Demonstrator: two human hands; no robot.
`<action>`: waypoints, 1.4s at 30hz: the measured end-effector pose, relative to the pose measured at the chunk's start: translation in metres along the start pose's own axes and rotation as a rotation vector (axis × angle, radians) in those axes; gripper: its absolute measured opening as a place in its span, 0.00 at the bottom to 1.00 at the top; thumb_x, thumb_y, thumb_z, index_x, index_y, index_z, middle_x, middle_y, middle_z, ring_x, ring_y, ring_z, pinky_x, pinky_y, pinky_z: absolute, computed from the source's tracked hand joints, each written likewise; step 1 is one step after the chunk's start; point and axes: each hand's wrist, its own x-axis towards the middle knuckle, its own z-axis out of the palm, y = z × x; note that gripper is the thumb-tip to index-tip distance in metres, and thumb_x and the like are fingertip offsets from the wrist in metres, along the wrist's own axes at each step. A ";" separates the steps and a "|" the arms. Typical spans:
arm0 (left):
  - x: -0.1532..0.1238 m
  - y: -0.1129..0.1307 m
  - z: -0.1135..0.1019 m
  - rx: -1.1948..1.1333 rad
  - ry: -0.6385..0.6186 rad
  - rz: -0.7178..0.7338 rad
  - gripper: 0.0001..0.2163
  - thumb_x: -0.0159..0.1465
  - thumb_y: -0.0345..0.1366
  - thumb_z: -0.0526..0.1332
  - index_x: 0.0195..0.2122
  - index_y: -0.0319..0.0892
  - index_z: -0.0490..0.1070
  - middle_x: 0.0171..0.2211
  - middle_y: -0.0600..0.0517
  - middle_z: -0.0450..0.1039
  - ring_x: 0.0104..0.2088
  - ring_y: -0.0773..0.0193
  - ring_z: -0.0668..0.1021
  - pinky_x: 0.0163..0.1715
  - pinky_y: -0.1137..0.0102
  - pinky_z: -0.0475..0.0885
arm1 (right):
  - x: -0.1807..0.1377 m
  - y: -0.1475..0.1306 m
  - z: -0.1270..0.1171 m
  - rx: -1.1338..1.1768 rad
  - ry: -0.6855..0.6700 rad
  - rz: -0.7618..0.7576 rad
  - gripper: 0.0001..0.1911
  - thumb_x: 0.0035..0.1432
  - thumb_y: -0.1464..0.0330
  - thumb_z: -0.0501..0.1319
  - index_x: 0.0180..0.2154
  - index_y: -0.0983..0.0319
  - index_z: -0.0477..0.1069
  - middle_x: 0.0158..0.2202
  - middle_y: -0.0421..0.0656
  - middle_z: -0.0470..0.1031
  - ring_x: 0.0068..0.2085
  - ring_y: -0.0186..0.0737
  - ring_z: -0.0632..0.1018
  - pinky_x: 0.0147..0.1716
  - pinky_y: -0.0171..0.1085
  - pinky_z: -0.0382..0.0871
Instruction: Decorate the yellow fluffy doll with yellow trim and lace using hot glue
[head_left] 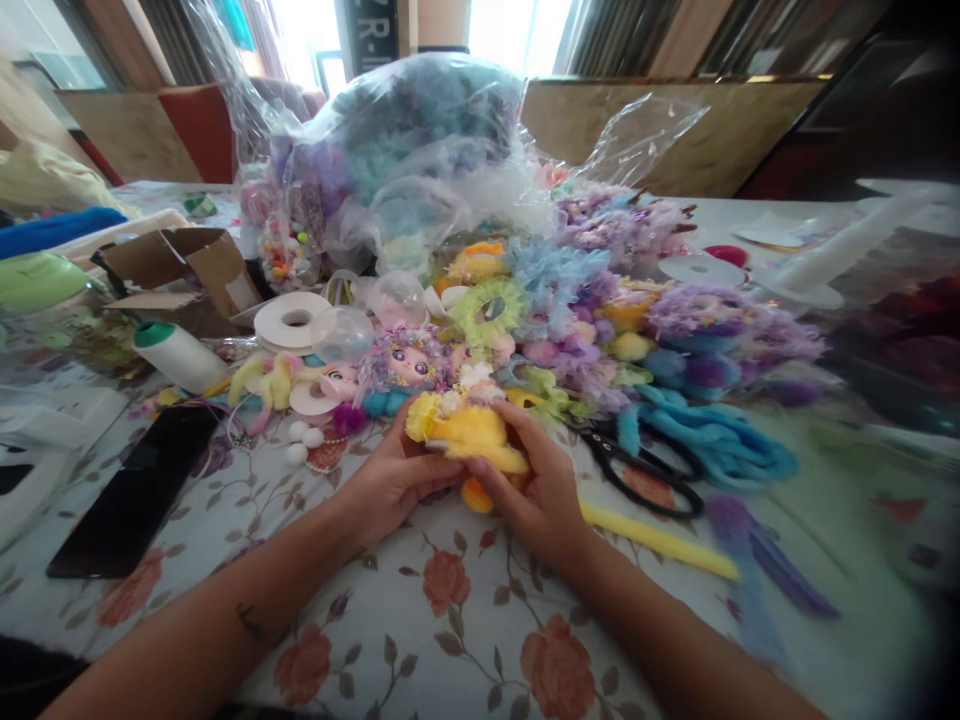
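Both hands meet at the middle of the table around a fuzzy yellow craft piece (472, 428), which carries a ruffled yellow flower-like trim and some whitish fluff on top. My left hand (394, 475) grips its left side, thumb lying along the lower edge. On the opposite side my right hand (536, 480) closes round it, thumb pressed to the front. A small orange-yellow ball (477, 495) shows beneath the thumbs. Just beyond lies a doll head (409, 360) with purple curly hair. From near my right wrist a yellow fuzzy strip (664, 540) runs to the right.
Black-handled scissors (645, 470) and blue fuzzy strips (720, 440) lie at right. On the left are a black phone (135, 495), a thread cone (180, 357), a ribbon roll (291, 322) and a cardboard box (180, 270). Behind stands a large clear plastic bag (420, 130) of fluffy material.
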 end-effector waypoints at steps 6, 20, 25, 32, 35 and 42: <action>0.001 -0.001 -0.001 0.063 0.017 -0.012 0.32 0.45 0.24 0.73 0.52 0.43 0.66 0.43 0.48 0.78 0.47 0.52 0.79 0.48 0.62 0.72 | 0.001 -0.001 0.003 -0.018 -0.004 0.002 0.20 0.61 0.64 0.63 0.54 0.60 0.66 0.46 0.48 0.77 0.44 0.47 0.80 0.43 0.43 0.76; 0.004 -0.004 -0.008 0.161 -0.025 0.133 0.25 0.46 0.26 0.75 0.45 0.45 0.72 0.40 0.52 0.78 0.42 0.54 0.81 0.42 0.61 0.76 | 0.001 -0.012 -0.001 -0.166 0.056 -0.219 0.25 0.56 0.70 0.63 0.56 0.60 0.64 0.51 0.54 0.72 0.53 0.55 0.74 0.50 0.53 0.72; 0.003 0.001 -0.008 0.207 -0.012 0.117 0.22 0.46 0.26 0.74 0.43 0.41 0.75 0.43 0.49 0.78 0.43 0.55 0.80 0.43 0.62 0.75 | 0.000 -0.017 0.001 -0.253 0.136 -0.290 0.12 0.58 0.76 0.63 0.43 0.58 0.69 0.38 0.45 0.73 0.40 0.44 0.75 0.39 0.44 0.72; 0.001 0.004 -0.005 0.196 -0.019 0.084 0.23 0.43 0.25 0.75 0.42 0.41 0.75 0.41 0.50 0.78 0.41 0.57 0.79 0.42 0.65 0.74 | -0.001 -0.016 -0.002 -0.282 0.116 -0.362 0.11 0.58 0.78 0.63 0.40 0.57 0.69 0.34 0.42 0.75 0.34 0.41 0.75 0.34 0.41 0.70; 0.000 0.003 -0.004 0.089 -0.073 0.064 0.23 0.43 0.26 0.75 0.42 0.44 0.75 0.42 0.51 0.78 0.43 0.54 0.80 0.46 0.61 0.74 | -0.001 -0.017 -0.007 -0.320 0.093 -0.445 0.11 0.57 0.78 0.62 0.40 0.57 0.70 0.33 0.42 0.77 0.34 0.42 0.77 0.34 0.42 0.70; -0.001 -0.001 -0.005 0.093 -0.088 0.058 0.22 0.47 0.27 0.73 0.44 0.45 0.75 0.41 0.51 0.78 0.43 0.53 0.79 0.45 0.60 0.74 | -0.004 -0.018 -0.010 -0.401 0.043 -0.603 0.07 0.60 0.75 0.61 0.38 0.57 0.73 0.33 0.42 0.79 0.35 0.40 0.78 0.35 0.41 0.71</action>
